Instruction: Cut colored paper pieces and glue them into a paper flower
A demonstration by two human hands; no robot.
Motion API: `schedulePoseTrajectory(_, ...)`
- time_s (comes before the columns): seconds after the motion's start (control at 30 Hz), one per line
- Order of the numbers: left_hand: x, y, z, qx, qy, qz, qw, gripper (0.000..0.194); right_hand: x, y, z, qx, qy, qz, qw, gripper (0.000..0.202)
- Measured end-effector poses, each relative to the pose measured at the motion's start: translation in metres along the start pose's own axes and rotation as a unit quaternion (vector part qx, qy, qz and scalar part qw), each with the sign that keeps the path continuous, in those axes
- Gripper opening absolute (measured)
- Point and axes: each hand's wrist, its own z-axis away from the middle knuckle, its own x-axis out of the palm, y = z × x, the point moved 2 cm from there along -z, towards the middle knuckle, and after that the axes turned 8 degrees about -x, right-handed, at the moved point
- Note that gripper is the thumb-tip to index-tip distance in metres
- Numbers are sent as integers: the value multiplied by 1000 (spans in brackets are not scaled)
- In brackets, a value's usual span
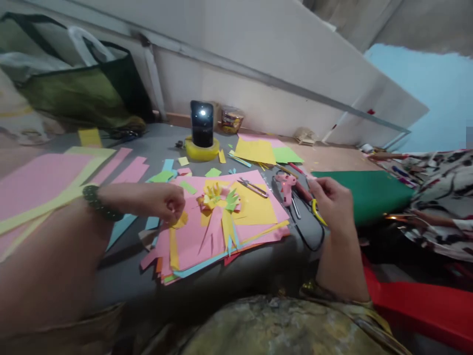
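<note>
My left hand (170,203) is closed, its fingers curled, over the left side of a stack of pink paper sheets (192,246). A yellow paper piece (180,220) lies just below it; whether the fingers hold anything is hidden. My right hand (334,199) is raised at the right in a closed pinch; what is between its fingertips I cannot make out. Between the hands, a yellow-and-green paper flower (218,197) rests on the stack. Small scissors (253,187) lie behind it. A pink glue gun (286,187) lies near my right hand, beside yellow-handled pliers (317,213).
A phone (202,123) stands upright in a yellow tape roll (202,149), with a cup (231,121) behind it. Pink sheets (48,182) and strips cover the left. A green bag (84,84) stands at the back left. Another person's patterned clothing (443,197) shows at right, near a red chair (424,305).
</note>
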Motion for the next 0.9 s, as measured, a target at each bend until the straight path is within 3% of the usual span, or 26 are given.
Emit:
schedulePoseTrajectory(0.13, 4, 3, 1, -84, -49, 21, 995, 14, 23, 28, -1, 81, -133, 102, 982, 35)
schedulePoseTrajectory(0.2, 2, 7, 4, -83, -57, 39, 994, 12, 40, 30, -5, 95, -213, 132, 963, 38)
schedulePoseTrajectory(0.27, -2, 13, 8, -72, -45, 51, 995, 13, 54, 29, -11, 98, -242, 130, 957, 38)
schedulePoseTrajectory(0.43, -6, 35, 14, -44, 52, 172, 983, 15, 69, 29, -21, 125, -215, 111, 962, 29)
schedulePoseTrajectory(0.53, 8, 47, 4, -62, 65, 222, 971, 12, 56, 29, -23, 123, -162, 103, 974, 27)
schedulePoseTrajectory(0.63, 28, 49, -12, -50, 74, 209, 974, 10, 32, 26, -18, 116, -90, 90, 985, 33)
schedulePoseTrajectory(0.77, 47, 40, -22, -36, 67, 137, 988, 14, 7, 9, 6, 82, -25, -102, 991, 35)
schedulePoseTrajectory(0.9, 43, 26, -17, -4, 35, 87, 996, 16, -4, -18, 33, 47, -73, -228, 970, 34)
